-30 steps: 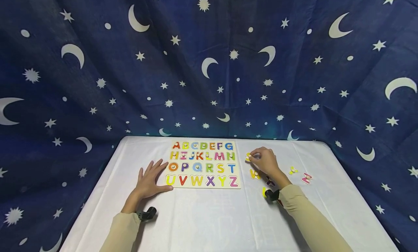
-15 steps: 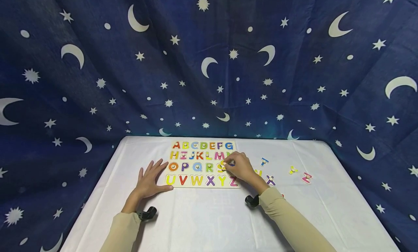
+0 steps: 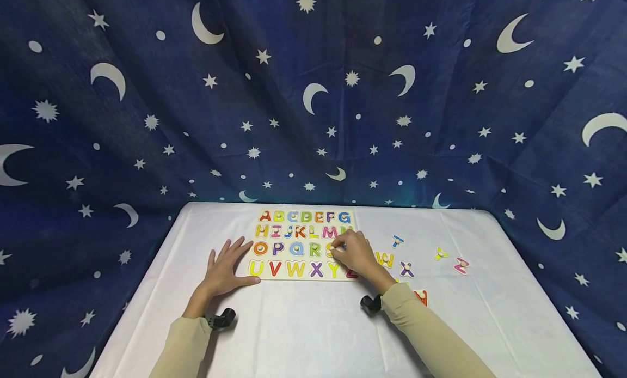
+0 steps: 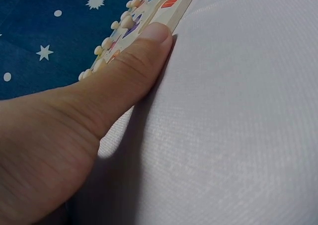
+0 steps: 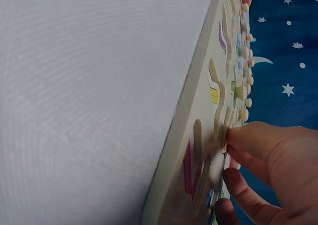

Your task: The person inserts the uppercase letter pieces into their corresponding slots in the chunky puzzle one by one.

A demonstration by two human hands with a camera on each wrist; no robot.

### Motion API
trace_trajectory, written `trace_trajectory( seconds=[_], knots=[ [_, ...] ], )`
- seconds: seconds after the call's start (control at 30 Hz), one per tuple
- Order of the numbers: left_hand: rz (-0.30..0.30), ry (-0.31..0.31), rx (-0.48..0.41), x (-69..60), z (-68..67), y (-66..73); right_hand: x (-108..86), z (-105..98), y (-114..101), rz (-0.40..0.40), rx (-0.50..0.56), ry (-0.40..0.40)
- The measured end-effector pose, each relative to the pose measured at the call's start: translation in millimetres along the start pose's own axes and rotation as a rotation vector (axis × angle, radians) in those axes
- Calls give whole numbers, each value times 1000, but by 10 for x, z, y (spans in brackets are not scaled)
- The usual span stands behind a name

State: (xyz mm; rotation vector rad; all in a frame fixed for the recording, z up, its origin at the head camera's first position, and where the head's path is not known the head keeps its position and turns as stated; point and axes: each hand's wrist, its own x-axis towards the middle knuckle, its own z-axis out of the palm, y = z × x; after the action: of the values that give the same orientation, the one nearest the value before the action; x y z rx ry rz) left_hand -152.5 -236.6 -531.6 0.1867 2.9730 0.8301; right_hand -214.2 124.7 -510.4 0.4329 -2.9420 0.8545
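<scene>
A wooden alphabet puzzle board (image 3: 286, 260) lies on the white table, its upper rows filled with knobbed letters. My left hand (image 3: 221, 272) rests at the board's left side with fingers spread; in the left wrist view its thumb (image 4: 155, 32) touches the front edge. Over the third row, at the right, my right hand (image 3: 356, 254) pinches the yellow letter S piece (image 3: 330, 250) at its slot. The right wrist view shows only a sliver of that piece (image 5: 224, 146) under the fingertips, so whether it sits fully flat I cannot tell.
Right of the board lie loose letters: a blue T (image 3: 398, 241), yellow W (image 3: 385, 260), purple X (image 3: 406, 269), yellow Y (image 3: 441, 253) and pink Z (image 3: 461, 266). A red piece (image 3: 421, 297) is partly behind the right sleeve. A starry curtain (image 3: 274, 105) hangs behind the table.
My right hand has carried the yellow S from the table right of the board leftward to the third row's S slot. The left hand has stayed in place.
</scene>
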Motion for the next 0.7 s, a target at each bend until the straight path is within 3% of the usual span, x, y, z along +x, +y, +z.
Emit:
trace_trajectory(
  seconds=[0.47, 0.7],
  knots=[
    [1, 2, 13, 4, -7, -13, 11, 29, -14, 49, -16, -19],
    [3, 3, 7, -1, 3, -6, 15, -31, 72, -41, 37, -41]
  ],
)
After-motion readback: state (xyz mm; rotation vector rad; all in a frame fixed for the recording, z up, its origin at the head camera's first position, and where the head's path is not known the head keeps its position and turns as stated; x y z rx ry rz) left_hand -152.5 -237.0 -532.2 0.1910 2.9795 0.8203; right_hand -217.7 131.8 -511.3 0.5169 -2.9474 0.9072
